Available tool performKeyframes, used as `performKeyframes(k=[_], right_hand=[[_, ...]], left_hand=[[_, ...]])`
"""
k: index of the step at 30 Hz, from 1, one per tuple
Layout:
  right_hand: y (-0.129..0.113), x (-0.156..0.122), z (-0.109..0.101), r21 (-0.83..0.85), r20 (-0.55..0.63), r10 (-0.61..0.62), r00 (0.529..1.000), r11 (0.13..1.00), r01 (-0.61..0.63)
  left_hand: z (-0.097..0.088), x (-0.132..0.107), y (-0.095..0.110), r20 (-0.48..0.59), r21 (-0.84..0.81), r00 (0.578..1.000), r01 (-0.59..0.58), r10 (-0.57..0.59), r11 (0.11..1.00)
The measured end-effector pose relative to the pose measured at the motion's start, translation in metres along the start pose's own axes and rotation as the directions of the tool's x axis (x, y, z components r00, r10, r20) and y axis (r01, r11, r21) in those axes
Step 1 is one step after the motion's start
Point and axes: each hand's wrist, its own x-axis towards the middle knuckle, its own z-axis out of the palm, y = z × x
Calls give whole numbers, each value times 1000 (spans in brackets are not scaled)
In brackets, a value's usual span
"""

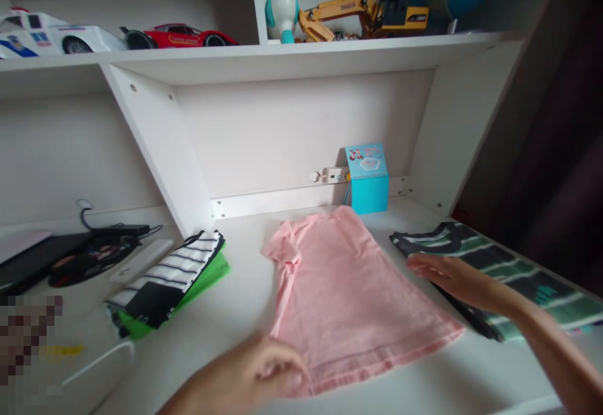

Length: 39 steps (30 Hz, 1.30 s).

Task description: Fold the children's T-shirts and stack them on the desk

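- On the white desk (245, 314), where was the pink shirt (343, 296)?
- Flat, mid-desk. Left hand (264, 371) curled, pinching its hem; right hand (455, 280) held flat, fingers together, just beside its edge.

light: soft, even | hands blurred | edges bowed | right side dark

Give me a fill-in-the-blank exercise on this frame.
The shirt spread on the desk is ____.
The toy sports car on the shelf is ____.
The left hand is at the shirt's near hem; beside the right hand lies a green-and-black ____ garment.
Missing: pink; red; striped.
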Motion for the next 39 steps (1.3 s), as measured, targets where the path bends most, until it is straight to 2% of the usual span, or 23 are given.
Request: performKeyframes(k=[2,4,6,8,10,12,14,15,17,19,22,28,30,32,34,36,37,39], right_hand=[[1,15,27,-53,105,-10,994,998,16],[7,24,52,-88,209,-30,977,995,50],[13,26,73,-122,292,-67,954,987,107],[17,25,87,-163,342,-98,935,973,162],[19,22,93,-189,357,-128,925,960,206],[19,20,93,-196,359,-158,920,951,240],[18,18,91,-206,355,-170,919,945,255],[17,18,90,-216,351,-165,922,944,251],[15,17,89,-231,346,-150,926,943,239],[13,17,88,-242,351,-136,927,943,230],[11,16,87,-255,374,-104,922,944,210],[1,13,82,-237,404,-62,913,957,170],[-5,10,80,-213,416,-70,907,962,172],[-11,11,78,-180,426,-77,902,969,168],[-13,20,72,-131,433,-67,899,982,136],[-8,38,64,-141,394,30,919,990,28],[-2,50,58,-176,347,109,931,983,-49],[15,75,49,-275,207,277,938,937,-216]], left_hand=[[2,42,1,-27,123,991,-125,129,984],[8,83,-8,-78,300,960,-234,268,925],[13,113,-24,-54,483,949,-248,312,840],[8,130,-41,-22,612,962,-202,271,765],[-10,136,-53,-78,692,982,-72,174,718],[-40,137,-61,-250,721,967,155,44,675],[-75,140,-68,-432,692,900,370,-56,619],[-92,142,-71,-497,670,864,441,-80,597],[-120,147,-80,-590,628,802,529,-93,570],[-136,153,-89,-650,590,751,593,-113,548],[-142,160,-102,-665,558,726,640,-176,528],[-142,159,-105,-631,557,730,662,-264,502],[-148,156,-101,-658,552,704,692,-268,465],[-150,155,-96,-708,551,673,716,-214,427],[-143,159,-92,-719,585,683,693,-125,422],[-127,167,-93,-651,670,759,586,-18,456],[-116,172,-96,-596,714,802,511,34,479],[-95,182,-105,-501,761,859,384,99,523]])
